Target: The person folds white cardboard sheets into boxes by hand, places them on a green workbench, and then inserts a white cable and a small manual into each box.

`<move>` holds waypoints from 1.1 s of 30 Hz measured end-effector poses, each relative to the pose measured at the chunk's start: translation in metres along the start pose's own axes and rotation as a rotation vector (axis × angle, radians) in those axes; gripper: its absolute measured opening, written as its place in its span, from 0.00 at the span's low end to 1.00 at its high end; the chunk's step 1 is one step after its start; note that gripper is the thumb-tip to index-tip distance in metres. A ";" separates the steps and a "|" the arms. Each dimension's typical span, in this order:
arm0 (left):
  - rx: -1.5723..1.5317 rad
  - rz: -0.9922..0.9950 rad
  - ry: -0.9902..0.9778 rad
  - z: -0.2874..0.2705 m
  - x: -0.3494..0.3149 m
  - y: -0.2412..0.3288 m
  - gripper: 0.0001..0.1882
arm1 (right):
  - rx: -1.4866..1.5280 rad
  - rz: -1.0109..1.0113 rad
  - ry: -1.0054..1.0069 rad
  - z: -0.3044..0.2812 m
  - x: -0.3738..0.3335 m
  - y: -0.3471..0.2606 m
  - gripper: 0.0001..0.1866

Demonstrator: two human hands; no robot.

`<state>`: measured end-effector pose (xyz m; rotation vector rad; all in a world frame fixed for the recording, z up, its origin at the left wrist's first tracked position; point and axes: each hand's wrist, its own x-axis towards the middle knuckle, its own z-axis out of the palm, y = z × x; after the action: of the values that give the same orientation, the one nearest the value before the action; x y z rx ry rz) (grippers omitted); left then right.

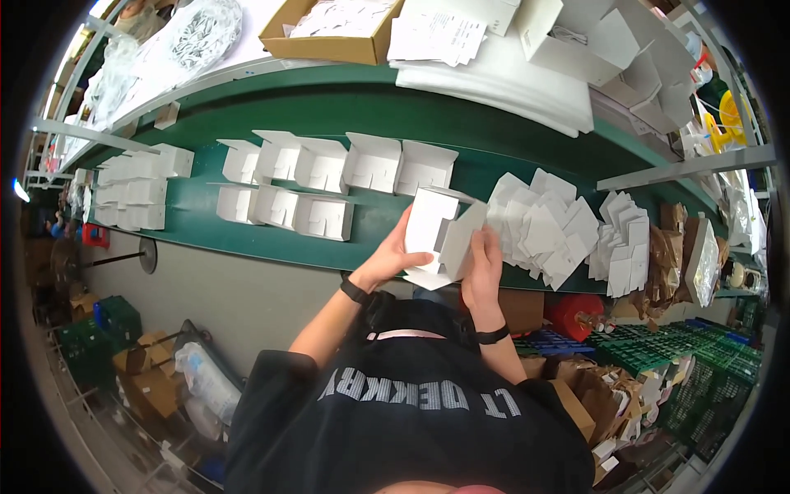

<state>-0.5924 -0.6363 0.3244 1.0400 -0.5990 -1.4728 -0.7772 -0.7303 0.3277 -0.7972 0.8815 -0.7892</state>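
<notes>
A partly folded white cardboard box (429,224) is held up at the near edge of the green bench, its flaps sticking out. My left hand (393,257) grips its left side, thumb across the front panel. On the right side, my right hand (484,262) presses against a raised flap, fingers pointing upward. Left of the held box stand two rows of open white boxes (322,165), lids up. Just to its right lies a loose pile of flat white box blanks (543,222).
Closed white boxes (132,191) stand stacked at the bench's left end. More flat blanks (623,243) and brown paper (665,267) lie at the right. A shelf above holds a brown carton (329,41) and white foam sheets (502,82). Green crates (691,354) stand at lower right.
</notes>
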 end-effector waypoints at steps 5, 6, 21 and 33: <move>-0.106 0.000 0.209 0.011 -0.013 -0.022 0.59 | -0.621 -0.503 -0.227 0.021 -0.029 -0.017 0.34; 0.075 0.092 0.232 0.011 -0.014 -0.029 0.58 | -0.559 -0.436 -0.211 0.021 -0.030 -0.014 0.32; 1.222 0.398 -0.032 -0.007 -0.037 0.041 0.42 | -0.445 -0.185 -0.186 0.010 -0.022 0.014 0.32; 0.718 0.423 -0.004 -0.037 -0.072 0.063 0.61 | -0.320 0.109 -0.418 0.039 -0.031 -0.005 0.48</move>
<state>-0.5342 -0.5715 0.3793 1.3418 -1.3196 -0.8882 -0.7569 -0.6961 0.3582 -1.1374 0.6729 -0.3660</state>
